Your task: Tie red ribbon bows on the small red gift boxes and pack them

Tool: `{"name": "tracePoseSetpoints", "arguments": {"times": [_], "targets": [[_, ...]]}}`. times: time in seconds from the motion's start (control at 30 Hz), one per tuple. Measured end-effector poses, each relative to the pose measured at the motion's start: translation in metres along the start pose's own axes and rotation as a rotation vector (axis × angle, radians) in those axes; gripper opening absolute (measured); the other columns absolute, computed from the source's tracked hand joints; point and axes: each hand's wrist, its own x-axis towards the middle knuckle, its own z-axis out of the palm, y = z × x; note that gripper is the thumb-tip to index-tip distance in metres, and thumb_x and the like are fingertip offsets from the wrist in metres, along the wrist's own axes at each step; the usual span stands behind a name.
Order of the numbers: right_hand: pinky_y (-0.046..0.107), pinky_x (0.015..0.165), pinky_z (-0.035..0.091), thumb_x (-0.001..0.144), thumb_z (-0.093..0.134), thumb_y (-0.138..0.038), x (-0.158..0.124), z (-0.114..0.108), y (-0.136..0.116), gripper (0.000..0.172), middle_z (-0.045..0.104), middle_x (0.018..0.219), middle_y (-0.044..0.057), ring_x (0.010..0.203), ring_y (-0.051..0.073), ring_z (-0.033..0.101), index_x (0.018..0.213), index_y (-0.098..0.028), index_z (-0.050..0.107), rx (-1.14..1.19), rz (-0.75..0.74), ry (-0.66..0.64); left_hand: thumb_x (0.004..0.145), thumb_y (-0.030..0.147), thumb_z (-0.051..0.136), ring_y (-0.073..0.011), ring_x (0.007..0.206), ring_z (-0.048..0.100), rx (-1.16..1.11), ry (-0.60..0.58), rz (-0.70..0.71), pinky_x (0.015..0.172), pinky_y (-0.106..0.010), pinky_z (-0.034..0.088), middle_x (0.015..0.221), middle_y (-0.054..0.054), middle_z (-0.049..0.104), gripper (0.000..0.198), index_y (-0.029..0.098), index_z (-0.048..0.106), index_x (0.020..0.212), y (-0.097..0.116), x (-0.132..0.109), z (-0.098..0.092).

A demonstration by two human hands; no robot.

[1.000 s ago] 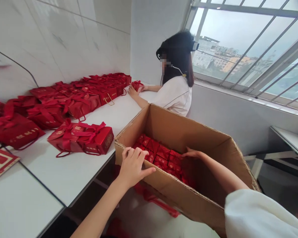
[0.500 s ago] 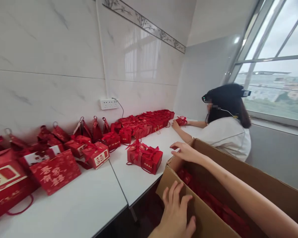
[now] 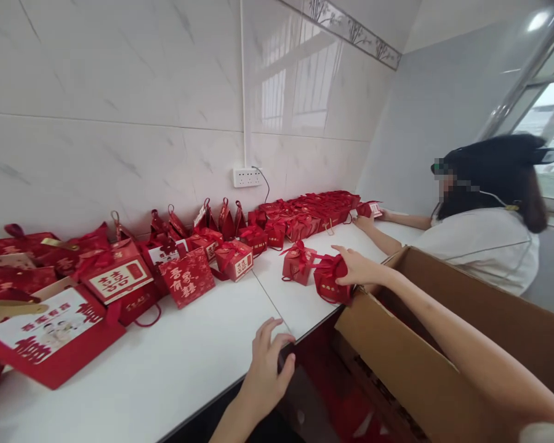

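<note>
My right hand [image 3: 357, 266] is around the right side of a small red gift box [image 3: 330, 289] with a ribbon bow, close to the table's front edge. Just left of it stands another red gift box [image 3: 298, 266] with its own bow. My left hand [image 3: 268, 360] holds nothing; its fingers are curved and apart at the white table's edge. Below my right forearm, an open cardboard carton [image 3: 397, 354] stands against the table, its inside mostly hidden by my arm.
Many red gift boxes [image 3: 309, 212] line the wall at the back. Red bags and boxes, including a double-happiness box [image 3: 120, 280], crowd the left of the table [image 3: 203, 351]. A co-worker [image 3: 484, 240] at the right handles a red box [image 3: 369, 210]. A socket strip [image 3: 247, 178] is on the wall.
My right hand has gone from above the carton's corner to a red box on the table. My left hand has left the carton's side for the table edge. The view has swung left.
</note>
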Motion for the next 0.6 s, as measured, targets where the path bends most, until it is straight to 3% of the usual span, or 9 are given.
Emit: {"name": "tracePoseSetpoints", "arguments": {"times": [0.1, 0.17, 0.27, 0.37, 0.47, 0.6], "targets": [[0.042, 0.097, 0.038, 0.064, 0.067, -0.031, -0.029, -0.010, -0.032, 0.090, 0.052, 0.122, 0.016, 0.113, 0.032, 0.051, 0.143, -0.016, 0.027, 0.058, -0.100, 0.041, 0.085, 0.021, 0.047, -0.0260, 0.124, 0.043, -0.129, 0.050, -0.076, 0.102, -0.050, 0.038, 0.128, -0.012, 0.047, 0.023, 0.023, 0.056, 0.106, -0.011, -0.005, -0.022], [0.042, 0.100, 0.036, 0.062, 0.068, -0.029, -0.044, -0.012, -0.066, 0.088, 0.050, 0.128, 0.012, 0.118, 0.031, 0.048, 0.141, -0.022, 0.031, 0.124, -0.263, 0.032, 0.087, 0.026, 0.046, -0.0248, 0.123, 0.044, -0.235, 0.093, -0.120, 0.102, -0.049, 0.037, 0.128, -0.012, 0.047, 0.025, 0.022, 0.052, 0.111, -0.017, -0.007, -0.040], [0.042, 0.104, 0.034, 0.062, 0.067, -0.023, -0.053, -0.006, -0.120, 0.083, 0.048, 0.133, 0.009, 0.123, 0.029, 0.044, 0.139, -0.023, 0.037, 0.200, -0.607, -0.085, 0.091, 0.035, 0.040, -0.0232, 0.124, 0.044, -0.410, 0.237, -0.168, 0.102, -0.046, 0.037, 0.129, -0.012, 0.047, 0.033, 0.022, 0.044, 0.121, -0.026, -0.013, -0.067], [0.040, 0.107, 0.033, 0.064, 0.060, -0.014, -0.042, 0.021, -0.161, 0.079, 0.043, 0.141, 0.006, 0.129, 0.025, 0.040, 0.139, -0.025, 0.037, 0.246, -0.855, -0.235, 0.092, 0.041, 0.035, -0.0225, 0.125, 0.044, -0.521, 0.421, -0.236, 0.104, -0.044, 0.035, 0.131, -0.011, 0.048, 0.037, 0.021, 0.044, 0.122, -0.039, -0.029, -0.090], [0.042, 0.109, 0.031, 0.070, 0.057, -0.012, -0.026, 0.065, -0.184, 0.071, 0.039, 0.144, 0.006, 0.133, 0.024, 0.035, 0.138, -0.026, 0.039, 0.356, -0.826, -0.133, 0.090, 0.043, 0.040, -0.0229, 0.118, 0.049, -0.533, 0.494, -0.378, 0.101, -0.042, 0.038, 0.123, -0.010, 0.054, 0.035, 0.020, 0.049, 0.115, -0.048, -0.056, -0.103], [0.045, 0.096, 0.046, 0.081, 0.056, -0.031, -0.030, 0.123, -0.201, 0.048, 0.050, 0.129, 0.012, 0.119, 0.026, 0.051, 0.128, -0.024, 0.044, 0.720, -0.496, 0.129, 0.090, 0.043, 0.042, -0.0211, 0.104, 0.055, -0.514, 0.523, -0.508, 0.091, -0.036, 0.043, 0.110, -0.008, 0.058, 0.031, 0.019, 0.053, 0.107, -0.046, -0.093, -0.110]]}}
